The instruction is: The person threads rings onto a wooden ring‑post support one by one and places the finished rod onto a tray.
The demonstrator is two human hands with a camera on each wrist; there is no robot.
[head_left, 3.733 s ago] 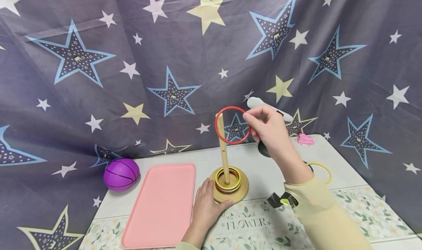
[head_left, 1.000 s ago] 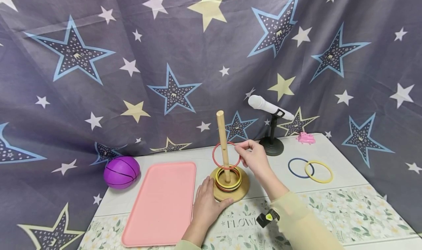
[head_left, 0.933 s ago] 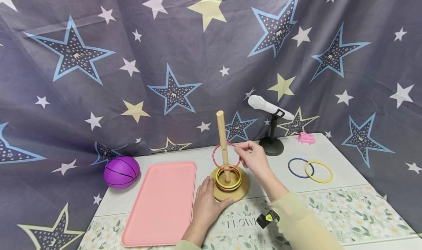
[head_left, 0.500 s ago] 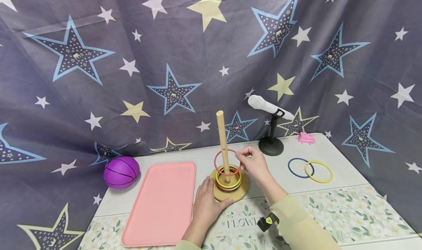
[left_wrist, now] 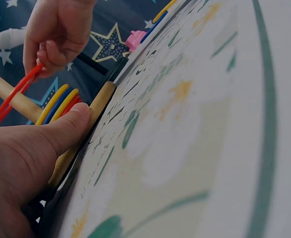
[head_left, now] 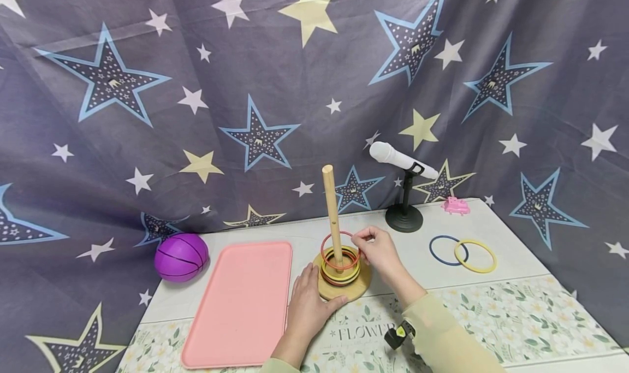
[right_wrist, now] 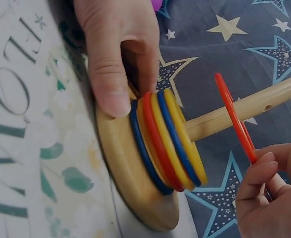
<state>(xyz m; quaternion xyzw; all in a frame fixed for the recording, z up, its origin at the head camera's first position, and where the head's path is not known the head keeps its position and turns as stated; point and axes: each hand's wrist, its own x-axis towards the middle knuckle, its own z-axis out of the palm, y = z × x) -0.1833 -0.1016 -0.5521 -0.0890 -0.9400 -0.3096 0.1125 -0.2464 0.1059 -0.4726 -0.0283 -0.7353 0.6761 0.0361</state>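
Note:
A wooden ring-toss stand has an upright peg (head_left: 331, 203) on a round base (head_left: 362, 288). Several blue, red and yellow rings (right_wrist: 157, 141) lie stacked round the foot of the peg. My right hand (head_left: 380, 251) pinches a red ring (right_wrist: 234, 116) between thumb and fingers at its right side. That ring encircles the lower peg, tilted, above the stack. My left hand (head_left: 308, 307) rests at the base's near left edge, its thumb (right_wrist: 114, 96) laid straight on the wood and its fingers stretched along the side.
Left of the stand lies a pink tray (head_left: 241, 307), with a purple ball (head_left: 181, 257) beyond it. To the right, a blue ring (head_left: 432, 253) and a yellow ring (head_left: 493, 258) overlap. Behind are a white microphone (head_left: 403, 160) on a black stand and a small pink toy (head_left: 456, 206).
From above the peg's tip, my right hand has brought the red ring down over the peg, and it is lower than half a second ago. My left hand stays put.

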